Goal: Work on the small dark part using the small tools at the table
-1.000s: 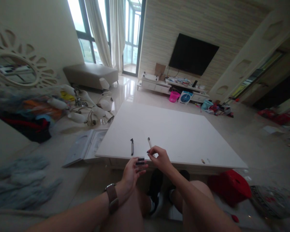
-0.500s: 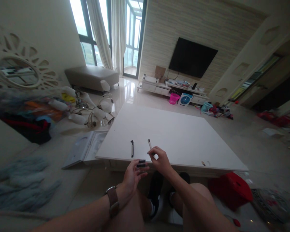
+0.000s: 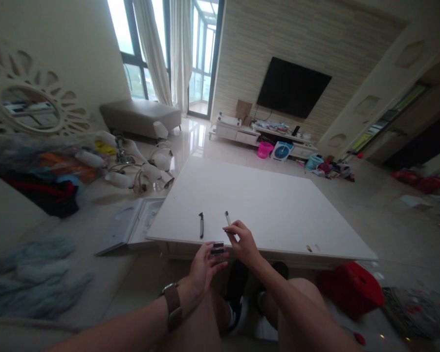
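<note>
My left hand (image 3: 205,266) grips a small clear box with dark bands (image 3: 217,248) at the near edge of a low white table (image 3: 264,205). My right hand (image 3: 245,243) sits just right of it, fingers pinched on the lower end of a thin pale stick (image 3: 228,218) that slants up over the table. A black pen-like piece (image 3: 201,224) lies on the table to the left of the stick, apart from both hands.
A red stool (image 3: 352,288) stands at my right knee. An open white case (image 3: 132,226) lies on the floor left of the table, with a chandelier (image 3: 139,168) beyond it. Blue-grey fabric (image 3: 33,278) is at the left. A television (image 3: 292,88) hangs on the far wall.
Both hands have barely shifted; the left hand and its small box sit slightly further right and nearer the right hand.
</note>
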`<state>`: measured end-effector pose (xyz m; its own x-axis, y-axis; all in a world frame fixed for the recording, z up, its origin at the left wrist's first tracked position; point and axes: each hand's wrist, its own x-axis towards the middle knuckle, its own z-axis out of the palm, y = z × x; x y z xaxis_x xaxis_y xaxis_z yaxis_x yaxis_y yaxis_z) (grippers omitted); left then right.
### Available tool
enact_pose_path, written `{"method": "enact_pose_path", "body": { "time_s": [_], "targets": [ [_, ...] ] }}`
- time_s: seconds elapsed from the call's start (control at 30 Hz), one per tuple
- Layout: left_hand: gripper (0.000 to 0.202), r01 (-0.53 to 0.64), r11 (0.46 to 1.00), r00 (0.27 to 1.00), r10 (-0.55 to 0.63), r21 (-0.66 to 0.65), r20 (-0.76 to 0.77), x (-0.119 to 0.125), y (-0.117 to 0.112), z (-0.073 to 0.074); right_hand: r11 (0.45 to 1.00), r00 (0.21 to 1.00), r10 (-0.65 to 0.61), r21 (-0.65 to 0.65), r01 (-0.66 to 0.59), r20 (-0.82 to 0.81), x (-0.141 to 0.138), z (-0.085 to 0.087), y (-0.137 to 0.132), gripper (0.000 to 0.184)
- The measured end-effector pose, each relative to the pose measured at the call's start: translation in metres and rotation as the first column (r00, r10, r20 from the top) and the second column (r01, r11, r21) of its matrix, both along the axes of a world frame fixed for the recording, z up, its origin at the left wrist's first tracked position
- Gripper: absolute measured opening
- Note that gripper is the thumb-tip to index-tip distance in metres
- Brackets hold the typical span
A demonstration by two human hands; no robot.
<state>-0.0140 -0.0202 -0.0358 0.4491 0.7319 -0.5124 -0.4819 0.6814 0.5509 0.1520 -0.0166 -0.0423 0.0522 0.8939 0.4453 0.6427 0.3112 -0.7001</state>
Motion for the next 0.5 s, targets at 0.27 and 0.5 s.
{"method": "enact_pose_path", "body": {
  "time_s": [0.27, 0.5],
  "targets": [
    [0.016, 0.01, 1.0, 0.999, -0.011, 0.018, 0.031, 0.0004, -0.0009, 0.0016, 1.0, 1.0, 0.026, -0.005, -0.026, 0.004, -0.0061, 0.0034, -0.0028, 0.026],
    [0.015, 0.024, 1.0, 1.0, -0.024, -0.006, 0.003, -0.0001, -0.0031, 0.0017, 1.0, 1.0, -0.02, -0.019, 0.021, 0.015, -0.0031, 0.0029, -0.0025, 0.023]
  ]
}}
